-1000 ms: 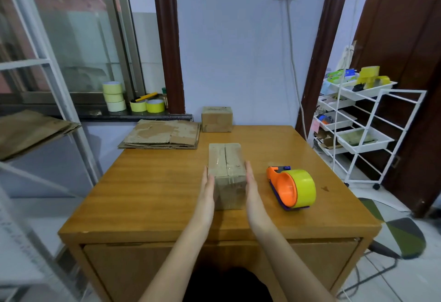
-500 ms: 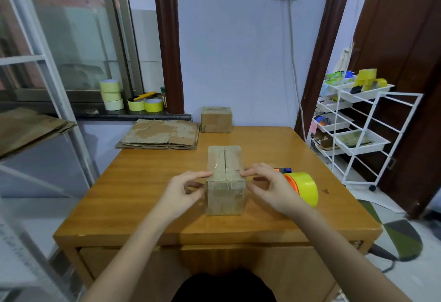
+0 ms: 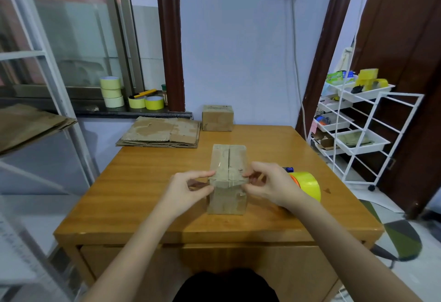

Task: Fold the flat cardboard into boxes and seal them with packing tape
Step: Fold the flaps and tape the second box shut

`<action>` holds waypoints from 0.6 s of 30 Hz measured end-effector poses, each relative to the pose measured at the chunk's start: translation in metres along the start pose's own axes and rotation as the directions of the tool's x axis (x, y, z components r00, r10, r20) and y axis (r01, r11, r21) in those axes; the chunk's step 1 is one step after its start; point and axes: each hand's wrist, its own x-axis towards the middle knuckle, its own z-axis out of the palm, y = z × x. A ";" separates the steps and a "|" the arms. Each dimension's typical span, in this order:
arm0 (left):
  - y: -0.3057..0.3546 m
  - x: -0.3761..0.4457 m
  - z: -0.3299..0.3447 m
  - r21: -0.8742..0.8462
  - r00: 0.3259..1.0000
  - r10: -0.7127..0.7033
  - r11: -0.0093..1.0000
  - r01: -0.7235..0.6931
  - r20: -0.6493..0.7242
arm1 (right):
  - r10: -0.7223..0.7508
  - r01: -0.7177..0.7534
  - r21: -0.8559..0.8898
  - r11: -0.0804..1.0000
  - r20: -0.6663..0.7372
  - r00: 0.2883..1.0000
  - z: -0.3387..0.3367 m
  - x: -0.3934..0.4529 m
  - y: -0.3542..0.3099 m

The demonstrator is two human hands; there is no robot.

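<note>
Both hands [image 3: 191, 188] [image 3: 269, 186] pinching cardboard box [image 3: 228, 180] on table [image 3: 143, 194]

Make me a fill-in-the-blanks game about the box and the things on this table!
Both hands, left hand and right hand, pinch the near top edge of the ____.
The tape dispenser lies beside the ____ hand.
The flat cardboard stack lies at the table's far ____ corner.

Missing words: box; right; left
</note>
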 end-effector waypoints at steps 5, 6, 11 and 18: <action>-0.001 0.003 0.000 0.024 1.000 0.012 1.000 -0.012 0.013 | -0.004 0.004 -0.011 1.000 -0.051 0.999 -0.002 -0.004 0.005; -0.002 0.003 0.000 0.028 1.000 0.010 1.000 -0.010 0.013 | -0.001 0.001 0.001 1.000 -0.053 0.999 -0.001 -0.005 0.006; -0.004 0.002 0.003 -0.005 1.000 0.001 1.000 -0.001 -0.012 | -0.074 0.071 -0.050 0.996 -0.075 0.994 0.004 -0.009 0.009; -0.002 0.005 0.004 0.016 0.999 -0.044 0.999 0.044 -0.015 | -0.230 0.202 -0.255 0.946 -0.086 0.969 0.009 -0.011 0.012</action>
